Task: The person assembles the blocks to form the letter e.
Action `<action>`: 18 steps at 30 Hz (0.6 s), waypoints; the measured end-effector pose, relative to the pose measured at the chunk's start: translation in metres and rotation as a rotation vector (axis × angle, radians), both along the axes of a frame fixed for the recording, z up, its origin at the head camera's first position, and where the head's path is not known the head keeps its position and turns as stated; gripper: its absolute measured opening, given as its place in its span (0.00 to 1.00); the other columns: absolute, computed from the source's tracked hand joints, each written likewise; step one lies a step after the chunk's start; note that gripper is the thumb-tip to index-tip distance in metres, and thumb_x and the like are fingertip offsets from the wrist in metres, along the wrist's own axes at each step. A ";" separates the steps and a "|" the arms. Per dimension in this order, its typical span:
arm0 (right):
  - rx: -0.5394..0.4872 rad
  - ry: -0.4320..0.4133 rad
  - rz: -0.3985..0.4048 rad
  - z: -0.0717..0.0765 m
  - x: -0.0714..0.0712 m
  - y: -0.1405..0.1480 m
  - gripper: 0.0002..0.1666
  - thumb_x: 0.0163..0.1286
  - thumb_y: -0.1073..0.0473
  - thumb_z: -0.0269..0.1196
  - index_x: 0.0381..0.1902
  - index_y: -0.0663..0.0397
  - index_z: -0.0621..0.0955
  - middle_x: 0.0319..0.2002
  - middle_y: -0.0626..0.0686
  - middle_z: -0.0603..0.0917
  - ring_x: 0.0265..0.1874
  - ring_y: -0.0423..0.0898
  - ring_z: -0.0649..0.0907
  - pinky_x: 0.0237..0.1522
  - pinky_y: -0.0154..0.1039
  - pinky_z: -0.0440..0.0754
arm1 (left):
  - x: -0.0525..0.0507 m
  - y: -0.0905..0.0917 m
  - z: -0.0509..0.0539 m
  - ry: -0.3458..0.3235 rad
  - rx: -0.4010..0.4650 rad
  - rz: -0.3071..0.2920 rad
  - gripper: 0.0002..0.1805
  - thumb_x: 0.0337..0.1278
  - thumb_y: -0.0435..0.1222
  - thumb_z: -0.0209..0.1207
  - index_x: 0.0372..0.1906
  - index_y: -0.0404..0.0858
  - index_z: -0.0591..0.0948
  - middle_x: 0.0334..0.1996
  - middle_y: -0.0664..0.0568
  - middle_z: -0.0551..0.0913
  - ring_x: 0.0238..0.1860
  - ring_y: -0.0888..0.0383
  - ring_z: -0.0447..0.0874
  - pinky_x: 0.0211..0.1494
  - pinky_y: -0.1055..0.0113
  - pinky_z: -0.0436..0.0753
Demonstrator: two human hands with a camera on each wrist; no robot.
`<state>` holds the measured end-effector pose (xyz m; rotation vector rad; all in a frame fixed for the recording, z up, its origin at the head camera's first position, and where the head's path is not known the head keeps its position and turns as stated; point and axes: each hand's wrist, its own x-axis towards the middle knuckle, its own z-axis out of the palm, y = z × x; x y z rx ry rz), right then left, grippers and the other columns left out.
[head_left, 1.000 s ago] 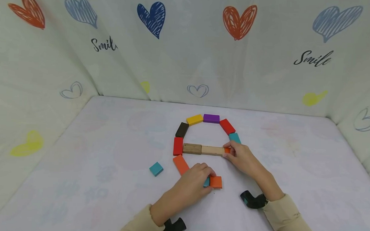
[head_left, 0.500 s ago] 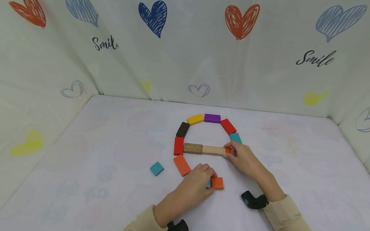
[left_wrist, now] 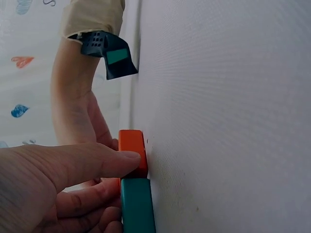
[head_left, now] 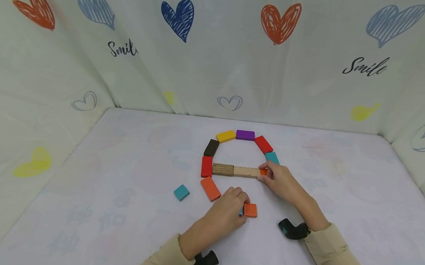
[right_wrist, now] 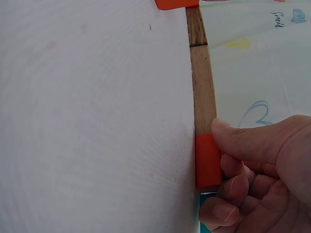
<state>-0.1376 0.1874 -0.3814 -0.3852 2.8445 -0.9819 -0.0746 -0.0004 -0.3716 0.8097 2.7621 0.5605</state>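
Note:
My left hand (head_left: 227, 207) pinches an orange block (head_left: 250, 210) at the near end of a ring of coloured blocks; its thumb presses that block's side in the left wrist view. A teal block (left_wrist: 137, 206) abuts it, mostly covered by the hand in the head view. On the ring's right side my right hand (head_left: 279, 181) pinches another orange block (right_wrist: 208, 160) between thumb and fingers. This one meets the end of a light wooden block (head_left: 245, 172), which adjoins a darker wooden block (head_left: 223, 169) across the ring.
The ring also has red (head_left: 206, 166), black (head_left: 211, 148), yellow (head_left: 225, 136) and purple (head_left: 245, 135) blocks, and a tilted orange block (head_left: 211, 189). A loose teal block (head_left: 181, 193) lies left of it on the white cloth (head_left: 125, 164).
My left hand has slid slightly right, covering more of the teal block, and the orange block there has shifted slightly nearer. My right hand stays at its block. The head view shifts slightly.

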 end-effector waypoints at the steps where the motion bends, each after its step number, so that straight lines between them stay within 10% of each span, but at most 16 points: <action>1: -0.001 0.000 0.001 0.000 0.000 0.000 0.18 0.61 0.65 0.63 0.48 0.65 0.75 0.21 0.50 0.69 0.21 0.43 0.68 0.21 0.28 0.66 | 0.000 0.000 0.000 -0.001 -0.003 0.002 0.17 0.46 0.38 0.68 0.43 0.39 0.79 0.35 0.55 0.77 0.35 0.63 0.68 0.36 0.80 0.72; 18: 0.006 0.007 -0.001 -0.002 -0.001 0.000 0.18 0.61 0.65 0.63 0.48 0.65 0.75 0.21 0.50 0.69 0.21 0.43 0.68 0.21 0.28 0.66 | 0.000 0.000 0.001 -0.037 -0.010 0.014 0.18 0.47 0.38 0.68 0.44 0.39 0.78 0.35 0.55 0.75 0.37 0.63 0.68 0.38 0.79 0.73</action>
